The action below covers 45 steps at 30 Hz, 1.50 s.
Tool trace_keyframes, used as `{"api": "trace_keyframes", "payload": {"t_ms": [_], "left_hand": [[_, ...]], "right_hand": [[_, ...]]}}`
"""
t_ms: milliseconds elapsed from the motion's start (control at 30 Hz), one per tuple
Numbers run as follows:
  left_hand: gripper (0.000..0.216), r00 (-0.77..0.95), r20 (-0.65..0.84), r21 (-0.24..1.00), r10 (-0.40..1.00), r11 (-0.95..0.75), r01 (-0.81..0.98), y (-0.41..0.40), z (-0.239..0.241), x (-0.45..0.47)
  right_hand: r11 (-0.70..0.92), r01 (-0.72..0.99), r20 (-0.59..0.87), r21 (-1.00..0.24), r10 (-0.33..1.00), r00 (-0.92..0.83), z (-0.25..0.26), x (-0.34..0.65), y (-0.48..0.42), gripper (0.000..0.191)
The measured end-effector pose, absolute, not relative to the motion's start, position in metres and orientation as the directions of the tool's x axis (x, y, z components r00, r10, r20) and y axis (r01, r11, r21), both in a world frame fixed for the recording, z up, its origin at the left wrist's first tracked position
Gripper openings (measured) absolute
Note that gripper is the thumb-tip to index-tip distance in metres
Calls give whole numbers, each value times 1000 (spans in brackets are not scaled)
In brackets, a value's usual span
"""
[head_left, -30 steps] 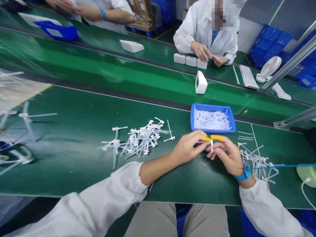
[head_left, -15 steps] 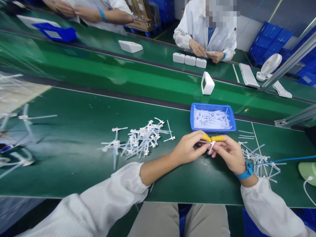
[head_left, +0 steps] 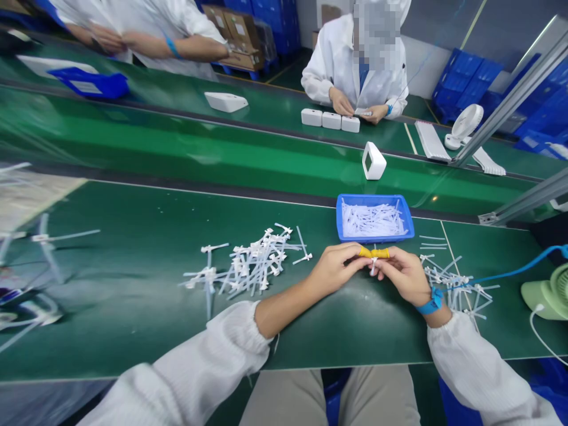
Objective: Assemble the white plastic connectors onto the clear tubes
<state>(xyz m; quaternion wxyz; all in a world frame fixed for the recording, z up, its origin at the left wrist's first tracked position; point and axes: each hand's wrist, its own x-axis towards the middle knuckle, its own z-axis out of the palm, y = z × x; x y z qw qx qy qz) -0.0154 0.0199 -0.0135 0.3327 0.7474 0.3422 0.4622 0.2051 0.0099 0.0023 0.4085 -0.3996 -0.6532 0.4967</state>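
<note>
My left hand (head_left: 333,269) and my right hand (head_left: 402,274) meet over the green table (head_left: 133,307), both pinching one small white plastic part (head_left: 373,265). Each forefinger wears a yellow finger cot. A blue wrist strap sits on my right wrist. To the left lies a pile of white plastic ties (head_left: 251,263). Another loose pile of ties (head_left: 457,284) lies just right of my right hand. A blue tray (head_left: 375,238) of thin white strips stands right behind my hands.
A white box-shaped housing (head_left: 373,161) stands on the green conveyor beyond the tray. A person in white across the belt handles small parts beside three white boxes (head_left: 331,120). A green device (head_left: 548,294) with a blue cord sits at the right edge.
My hands have stayed together on the small white part, fingertips pressed closer. The view tilted slightly, and the white housing on the conveyor moved to the right.
</note>
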Motion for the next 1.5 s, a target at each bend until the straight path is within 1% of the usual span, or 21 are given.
{"api": "trace_keyframes", "payload": {"t_ms": [167, 300, 433, 533, 667, 867, 1000, 1067, 1133, 1167, 1200, 1267, 1333, 1400, 1500], "left_hand": [[14, 320, 366, 870, 874, -443, 214, 25, -16, -13], [17, 315, 321, 903, 893, -389, 181, 29, -18, -12], [21, 367, 276, 935, 888, -336, 111, 31, -20, -14], [23, 406, 241, 947, 881, -305, 98, 33, -21, -15], [27, 484, 229, 943, 844, -315, 104, 35, -25, -11], [47, 544, 281, 917, 790, -388, 90, 35, -31, -8], [49, 566, 273, 906, 778, -405, 120, 36, -33, -10], [48, 576, 271, 895, 772, -422, 145, 37, -34, -9], [46, 583, 267, 886, 768, -433, 164, 37, -34, -9], [45, 583, 264, 884, 768, -435, 173, 37, -34, -8], [43, 582, 260, 881, 771, -436, 184, 36, -34, -8], [40, 582, 250, 876, 774, -437, 204, 37, -32, -7], [38, 590, 247, 869, 769, -445, 217, 37, -31, -7], [37, 601, 250, 859, 759, -460, 225, 36, -30, -8], [37, 606, 256, 845, 753, -479, 237, 36, -28, -9]], "right_hand": [[309, 239, 242, -920, 932, -271, -9, 201, 10, 28], [373, 341, 305, -863, 922, -239, -16, 197, 6, 27], [404, 380, 355, -832, 914, -195, -24, 195, 3, 26], [428, 389, 396, -816, 903, -164, -29, 193, 0, 24], [443, 427, 451, -788, 888, -89, -31, 190, -5, 22], [445, 508, 536, -737, 843, 38, -20, 180, -43, 26], [371, 559, 550, -742, 813, 191, -14, 197, -98, 29], [289, 579, 537, -762, 781, 318, -11, 225, -125, 27], [191, 544, 498, -817, 710, 498, -8, 265, -145, 37], [150, 531, 480, -834, 672, 564, -6, 286, -152, 42], [105, 541, 466, -835, 658, 591, -4, 309, -157, 43], [-14, 619, 465, -785, 646, 606, -2, 350, -162, 44], [-115, 709, 494, -695, 640, 588, -2, 380, -159, 46], [-137, 760, 497, -635, 681, 538, -4, 399, -149, 47], [-114, 770, 465, -628, 738, 489, -13, 406, -129, 44]]}}
